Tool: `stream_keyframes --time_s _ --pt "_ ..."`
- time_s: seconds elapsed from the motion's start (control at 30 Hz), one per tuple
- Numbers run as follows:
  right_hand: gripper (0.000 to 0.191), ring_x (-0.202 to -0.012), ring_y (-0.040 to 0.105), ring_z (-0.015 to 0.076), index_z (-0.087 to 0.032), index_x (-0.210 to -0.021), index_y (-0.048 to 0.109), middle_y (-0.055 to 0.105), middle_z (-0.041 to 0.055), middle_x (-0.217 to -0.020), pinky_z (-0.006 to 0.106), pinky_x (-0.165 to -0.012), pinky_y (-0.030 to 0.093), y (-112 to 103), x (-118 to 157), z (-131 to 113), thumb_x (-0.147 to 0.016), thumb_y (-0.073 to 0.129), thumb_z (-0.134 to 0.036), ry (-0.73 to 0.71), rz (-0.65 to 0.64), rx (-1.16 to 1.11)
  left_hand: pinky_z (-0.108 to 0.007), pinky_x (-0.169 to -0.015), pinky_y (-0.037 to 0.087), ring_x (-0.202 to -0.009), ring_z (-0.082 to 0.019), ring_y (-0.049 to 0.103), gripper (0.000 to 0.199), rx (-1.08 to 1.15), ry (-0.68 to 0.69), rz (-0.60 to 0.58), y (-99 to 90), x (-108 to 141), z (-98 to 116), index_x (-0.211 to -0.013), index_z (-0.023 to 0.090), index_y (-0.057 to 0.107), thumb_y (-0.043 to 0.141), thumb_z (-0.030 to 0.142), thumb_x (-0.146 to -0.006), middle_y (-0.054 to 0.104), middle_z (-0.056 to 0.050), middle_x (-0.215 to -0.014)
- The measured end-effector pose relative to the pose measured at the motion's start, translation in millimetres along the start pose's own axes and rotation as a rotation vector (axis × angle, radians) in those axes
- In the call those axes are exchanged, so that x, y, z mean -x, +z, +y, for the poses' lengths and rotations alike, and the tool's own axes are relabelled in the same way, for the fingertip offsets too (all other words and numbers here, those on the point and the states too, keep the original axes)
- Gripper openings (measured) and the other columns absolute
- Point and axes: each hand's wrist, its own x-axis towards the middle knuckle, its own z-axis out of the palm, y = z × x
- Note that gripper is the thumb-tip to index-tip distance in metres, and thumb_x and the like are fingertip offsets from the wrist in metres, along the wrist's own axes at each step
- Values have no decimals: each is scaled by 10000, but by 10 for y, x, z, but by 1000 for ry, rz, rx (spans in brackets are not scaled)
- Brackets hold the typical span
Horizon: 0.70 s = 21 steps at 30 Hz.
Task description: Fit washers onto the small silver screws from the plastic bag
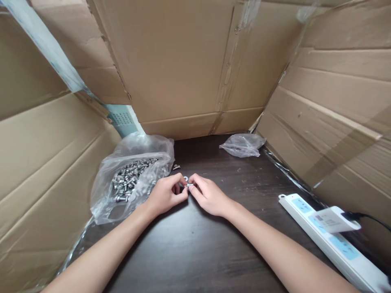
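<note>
A: Centre of view: left hand and right hand, knuckles up, fingertips meeting over a dark wooden table.

B: State of the fingers?

A: Both sets curled inward and pressed together at the tips. Pinched between them: a small metal screw, lying roughly level, one end in each grip. Too small to tell whether a nut or washer sits on it.

B: Position of the screw relative to the table?

A: Just above the surface, near the middle of the table, between the two hands. Touching the wood or not: cannot tell.

B: To the left of the hands?

A: A clear plastic bag, crumpled and open toward the hands, holding a heap of similar silver screws. Near edge of the bag just beside the left hand. One loose small metal piece on the table beside the bag, behind the left hand.

B: Further back?

A: A second, smaller plastic bag, crumpled, close to the rear cardboard wall, well apart from both hands.

B: Right side?

A: A white power strip with pale blue sockets, lying diagonally along the table edge; a white adapter plugged into it, black cable leading off to the right.

B: Surroundings?

A: Cardboard panels standing on the left, rear and right, enclosing the table on three sides; strips of clear tape on the seams.
</note>
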Motion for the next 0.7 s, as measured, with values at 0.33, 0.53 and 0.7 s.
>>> stream_keyframes --time_s 0.33,0.53,0.7 --pt "126 -826 593 184 -215 -932 506 639 39 -929 310 -758 424 -12 -3 -13 -1028 428 -237 -7 4 0 -182 -560 409 -543 -78 535 39 -5 16 -12 6 7 -18 -844 174 619 615 212 -841 579 45 -639" --pt "125 -835 588 184 -213 -932 503 638 39 -937 314 -772 425 -14 -3 -20 -1030 427 -231 -20 -4 19 -181 -561 412 -538 -75 538 39 -14 13 -3 0 -3 -12 -848 171 614 618 211 -846 575 50 -629" --pt "171 -822 580 176 -208 -898 507 628 34 -907 305 -759 416 -1 -18 -21 -1042 417 -235 -6 -10 18 -176 -564 418 -546 -75 547 48 -27 35 3 -2 18 -26 -863 171 620 608 218 -866 586 46 -641"
